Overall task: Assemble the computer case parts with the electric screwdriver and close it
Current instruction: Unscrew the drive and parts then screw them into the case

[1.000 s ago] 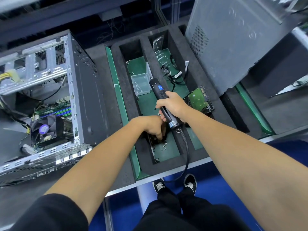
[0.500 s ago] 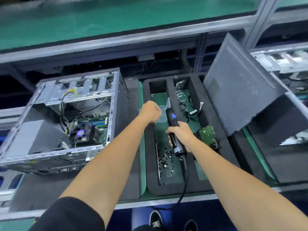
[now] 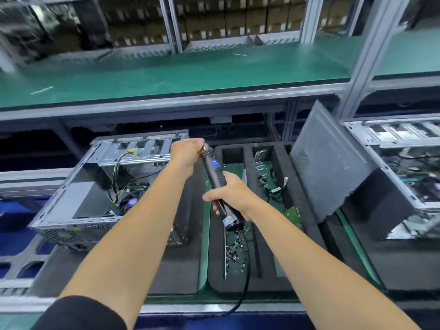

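Nearest the camera, a black cable (image 3: 245,277) trails up over the front edge of the surface (image 3: 214,308) to the base of the electric screwdriver (image 3: 215,179). The right hand (image 3: 232,196) holds the tool with its fingers wrapped around the lower part of the black body, in a closed grip, so the driver tilts up and to the left, lifted clear of the foam tray (image 3: 252,279) beneath it. A scatter of small screws (image 3: 234,252) lies in the tray's left compartment, directly under that hand.

Farther up the tool, the left hand (image 3: 188,154) has its fingers pinched at the metal tip; whether a screw sits between them cannot be told, as the fingers hide the spot.

To the left of both hands, the open computer case (image 3: 100,186) lies on its side, showing a fan, yellow and black wires and a metal drive cage. It is close beside the left forearm but not touched.

To the right, the tray's other compartment holds cables and green circuit boards (image 3: 294,215). Past it, a grey side panel (image 3: 331,167) leans tilted, its lower edge near the tray. A second open case (image 3: 404,163) sits at the far right. Behind everything runs a green shelf (image 3: 190,75), blurred.
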